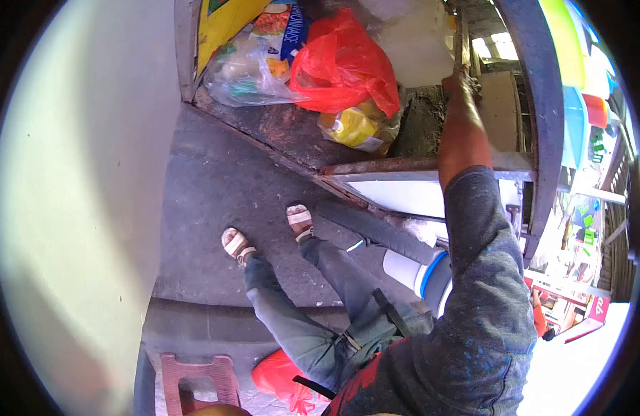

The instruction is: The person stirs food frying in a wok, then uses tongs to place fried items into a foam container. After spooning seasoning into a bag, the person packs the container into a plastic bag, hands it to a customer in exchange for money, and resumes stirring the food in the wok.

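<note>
My right hand (462, 83) is at the end of my outstretched arm, inside a wooden-framed stall or shelf. Its fingers appear closed around the end of a narrow wooden bar (461, 38); part of the grip is hidden behind the hand. Near it are a large whitish translucent block or container (413, 52) and a dark, dirty panel (424, 118). A red plastic bag (344, 62), a clear bag (247, 73) and a yellow packet in clear plastic (354, 128) lie together on the shelf. My left hand is not in view.
A blue mayonnaise packet (295, 31) sits behind the bags. Below the shelf stand a white bucket with a blue rim (417, 274) and a dark tyre-like curved piece (375, 229). A reddish plastic stool (198, 378) and another red bag (282, 378) are near my legs. A pale wall (77, 208) fills the left.
</note>
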{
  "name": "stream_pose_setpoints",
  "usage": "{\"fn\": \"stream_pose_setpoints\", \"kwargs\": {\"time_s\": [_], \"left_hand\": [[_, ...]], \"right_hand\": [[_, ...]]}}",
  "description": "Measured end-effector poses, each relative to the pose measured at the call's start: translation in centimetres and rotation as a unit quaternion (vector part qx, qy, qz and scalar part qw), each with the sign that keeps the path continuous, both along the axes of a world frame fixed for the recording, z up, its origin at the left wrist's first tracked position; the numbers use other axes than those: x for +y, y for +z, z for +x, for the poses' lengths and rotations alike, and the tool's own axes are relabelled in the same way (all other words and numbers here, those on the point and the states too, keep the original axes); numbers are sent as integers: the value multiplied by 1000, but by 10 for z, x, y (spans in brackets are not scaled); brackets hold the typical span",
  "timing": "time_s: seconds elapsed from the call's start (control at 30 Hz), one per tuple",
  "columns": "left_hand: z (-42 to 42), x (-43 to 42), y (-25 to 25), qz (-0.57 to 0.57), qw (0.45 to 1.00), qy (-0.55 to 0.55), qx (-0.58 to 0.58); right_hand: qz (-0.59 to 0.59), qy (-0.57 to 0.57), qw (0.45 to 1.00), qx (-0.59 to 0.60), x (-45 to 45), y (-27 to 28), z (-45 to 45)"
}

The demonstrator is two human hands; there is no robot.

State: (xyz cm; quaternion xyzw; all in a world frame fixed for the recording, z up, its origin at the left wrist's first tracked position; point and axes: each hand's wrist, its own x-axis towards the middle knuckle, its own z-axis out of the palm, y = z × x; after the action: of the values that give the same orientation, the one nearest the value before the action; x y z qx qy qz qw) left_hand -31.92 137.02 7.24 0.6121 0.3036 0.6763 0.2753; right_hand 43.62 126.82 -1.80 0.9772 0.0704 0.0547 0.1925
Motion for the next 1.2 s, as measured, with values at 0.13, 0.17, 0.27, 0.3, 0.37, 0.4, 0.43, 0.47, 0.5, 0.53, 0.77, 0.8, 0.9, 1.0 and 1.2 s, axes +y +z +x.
{"fn": "stream_pose_setpoints", "kwargs": {"time_s": [0.13, 0.17, 0.27, 0.3, 0.37, 0.4, 0.43, 0.47, 0.5, 0.53, 0.77, 0.8, 0.9, 1.0, 1.2], "left_hand": [[-8, 0, 3, 7, 1000, 9, 4], [-14, -2, 2, 16, 1000, 16, 8], [-65, -16, -15, 113, 990, 72, 41], [-30, -14, 3, 37, 997, 67, 22], [29, -9, 39, -111, 992, 57, -16], [26, -11, 46, -125, 992, -18, 29], [25, -13, 47, -137, 983, -94, 73], [32, -15, 53, -161, 980, -86, 81], [43, -19, 58, -185, 976, -80, 85], [46, -21, 60, -196, 972, -93, 86], [71, -43, 92, -242, 948, -126, 167], [74, -46, 94, -263, 944, -129, 154], [81, -56, 95, -302, 936, -139, 117], [87, -70, 99, -324, 929, -130, 119], [115, -96, 102, -335, 926, -134, 106]], "right_hand": [[13, 34, 993, -114, 12, -8, -17], [70, 70, 985, -139, 22, -12, -27], [258, 163, 927, -219, 52, -16, -56], [332, 184, 891, -247, 63, -17, -74], [565, 250, 765, -178, 70, -17, -125], [614, 234, 751, -71, 63, -1, -171], [655, 216, 723, 35, 46, 22, -223], [705, 184, 664, 167, 19, 33, -261], [761, 54, 579, 289, 1, 91, -320], [776, -1, 548, 313, -31, 104, -342], [902, -277, 303, 136, -190, 152, -296], [907, -288, 288, 109, -195, 166, -281], [908, -318, 224, 155, -219, 144, -243], [910, -336, 164, 176, -228, 139, -228], [936, -275, 114, 185, -253, 116, -212]]}}
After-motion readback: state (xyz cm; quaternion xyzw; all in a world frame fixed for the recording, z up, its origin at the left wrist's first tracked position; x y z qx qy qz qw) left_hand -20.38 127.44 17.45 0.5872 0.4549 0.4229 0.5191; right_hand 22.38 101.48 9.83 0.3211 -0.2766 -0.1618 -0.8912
